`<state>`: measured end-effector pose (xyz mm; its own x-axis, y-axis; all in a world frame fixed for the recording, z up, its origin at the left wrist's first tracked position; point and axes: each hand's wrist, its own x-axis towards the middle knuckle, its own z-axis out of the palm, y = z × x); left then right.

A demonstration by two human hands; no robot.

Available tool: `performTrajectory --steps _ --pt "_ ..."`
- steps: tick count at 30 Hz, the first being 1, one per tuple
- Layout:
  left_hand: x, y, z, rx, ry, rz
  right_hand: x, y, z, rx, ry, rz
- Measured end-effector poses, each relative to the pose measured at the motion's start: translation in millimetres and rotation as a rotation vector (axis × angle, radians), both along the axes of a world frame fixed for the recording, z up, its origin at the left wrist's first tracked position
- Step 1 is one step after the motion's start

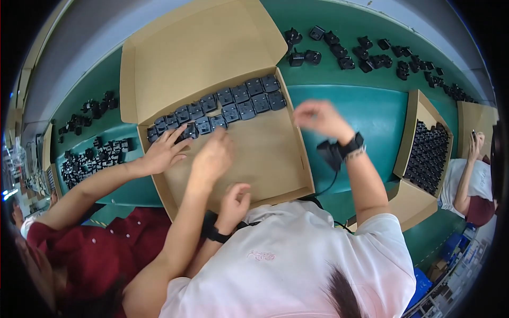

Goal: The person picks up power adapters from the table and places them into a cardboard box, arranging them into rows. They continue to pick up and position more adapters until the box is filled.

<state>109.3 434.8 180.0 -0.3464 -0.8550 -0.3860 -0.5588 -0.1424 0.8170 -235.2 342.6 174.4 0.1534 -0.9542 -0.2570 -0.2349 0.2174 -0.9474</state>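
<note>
My left hand [236, 204], with a black band on its wrist, is over the near edge of a large open cardboard box [265, 159]. Its fingers are loosely bent, thumb apart, and nothing shows in them. Just past the box's right wall, my right hand [321, 117] is raised with its fingers curled in, slightly blurred; whether they hold anything is hidden. A black block with a cable [330, 153] hangs by that wrist. Black plug adapters [246, 108] stand in two rows along the box's far side. A co-worker's hands [164, 151] reach over the left part of these rows.
Loose adapters lie on the green table at the back right [366, 55] and left [98, 156]. Farther right, another carton [424, 153] is packed with adapters, with a person beyond it. The box's lid [196, 47] stands raised behind. A maroon-clad co-worker [106, 249] is close on my left.
</note>
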Motion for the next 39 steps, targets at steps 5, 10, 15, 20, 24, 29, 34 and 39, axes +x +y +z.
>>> performTrajectory --steps 5,10,15,20,24,29,34,39 --pt "-80.3 -6.5 12.5 -0.07 0.114 -0.129 -76.3 -87.4 -106.3 -0.167 0.668 -0.51" --pt "-204.7 -90.3 -3.7 -0.307 0.258 -0.174 -100.7 -120.4 -162.1 -0.381 0.955 -0.364" --pt "-321.4 -173.1 -63.8 -0.486 0.11 0.026 -125.7 -91.7 -148.8 -0.305 0.788 -0.293" --pt "-357.7 -210.2 -134.8 -0.631 -0.557 0.253 -119.6 -17.5 -98.1 -0.236 0.941 -0.32" --pt "-376.4 -223.2 -165.5 -0.578 -0.656 0.094 -142.6 52.3 -110.2 -0.14 0.998 -0.304" --pt "-373.9 -237.1 -172.2 -0.664 -0.507 0.253 -138.9 78.4 -119.5 -0.176 0.89 -0.371" --pt "-351.8 -245.4 -148.6 -0.542 -0.769 -0.178 -137.0 81.9 -119.9 -0.171 0.904 -0.41" --pt "-342.8 -232.1 -144.3 -0.65 -0.873 -0.343 -138.0 90.8 -120.3 -0.168 0.931 -0.441"
